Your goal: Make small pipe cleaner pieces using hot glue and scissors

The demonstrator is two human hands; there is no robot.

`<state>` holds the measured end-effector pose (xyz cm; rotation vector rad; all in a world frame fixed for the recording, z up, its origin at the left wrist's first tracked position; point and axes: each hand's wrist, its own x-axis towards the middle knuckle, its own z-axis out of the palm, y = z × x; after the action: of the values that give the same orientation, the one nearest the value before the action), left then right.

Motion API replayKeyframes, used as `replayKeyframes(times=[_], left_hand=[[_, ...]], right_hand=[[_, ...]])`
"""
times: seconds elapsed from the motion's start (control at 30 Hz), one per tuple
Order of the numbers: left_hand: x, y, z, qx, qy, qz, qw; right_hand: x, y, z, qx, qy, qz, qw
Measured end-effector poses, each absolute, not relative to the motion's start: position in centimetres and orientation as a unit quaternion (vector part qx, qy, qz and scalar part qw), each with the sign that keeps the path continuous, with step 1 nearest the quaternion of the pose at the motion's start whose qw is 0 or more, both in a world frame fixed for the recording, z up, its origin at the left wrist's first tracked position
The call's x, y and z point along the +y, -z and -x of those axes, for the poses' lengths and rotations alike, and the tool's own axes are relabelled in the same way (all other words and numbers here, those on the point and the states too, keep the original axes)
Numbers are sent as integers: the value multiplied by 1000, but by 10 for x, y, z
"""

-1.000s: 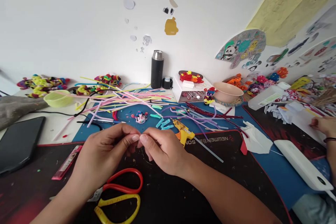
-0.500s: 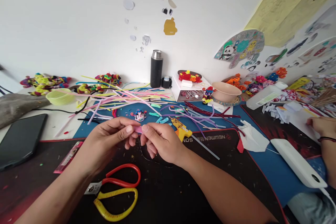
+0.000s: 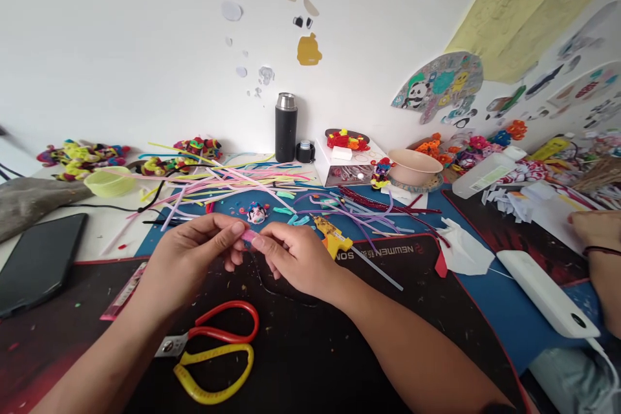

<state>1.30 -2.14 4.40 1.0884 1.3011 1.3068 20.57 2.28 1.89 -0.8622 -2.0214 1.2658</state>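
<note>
Between my two hands is a short pink piece of pipe cleaner (image 3: 249, 235), mostly covered by the fingers. My left hand (image 3: 196, 252) pinches one end with thumb and forefinger. The other end is in the pinch of my right hand (image 3: 295, 262). Scissors (image 3: 220, 336) with one red and one yellow handle lie below on the black desk mat (image 3: 359, 336). Beyond my hands are a small white figure head (image 3: 255, 213), short turquoise pieces (image 3: 298, 220) and a yellow glue gun (image 3: 334, 239) with a clear glue stick in its back.
Long pipe cleaners (image 3: 233, 178) in pastel colours spread across the back. A black flask (image 3: 286, 129) stands by the wall, left of a beige bowl (image 3: 414, 168). A phone (image 3: 43, 259) lies at left, a white power bank (image 3: 546, 294) at right. Another person's hand (image 3: 596, 233) is at the right edge.
The hands have drawn slightly apart, bringing the pink piece between the fingertips into sight. The whole view has shifted a little. The scissors lie where they were.
</note>
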Motion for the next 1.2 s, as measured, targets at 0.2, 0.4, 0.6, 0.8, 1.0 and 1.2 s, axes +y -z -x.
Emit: replayKeyframes(times=[0.2, 0.4, 0.6, 0.8, 1.0, 1.2], left_hand=[[-16, -39, -13, 471, -545, -353, 597], [-14, -33, -13, 446, -563, -311, 622], [-16, -36, -17, 445, -543, -340, 625], [-11, -26, -17, 443, -565, -333, 611], [-7, -19, -19, 458, -569, -318, 605], [-7, -13, -19, 464, -560, -324, 605]], right_hand=[[21, -23, -206, -778, -467, 312, 281], [24, -18, -205, -752, -492, 313, 308], [26, -17, -204, -732, -492, 329, 337], [24, -17, -203, -745, -474, 332, 332], [26, -15, -203, -765, -449, 333, 319], [27, -12, -202, -765, -454, 341, 303]])
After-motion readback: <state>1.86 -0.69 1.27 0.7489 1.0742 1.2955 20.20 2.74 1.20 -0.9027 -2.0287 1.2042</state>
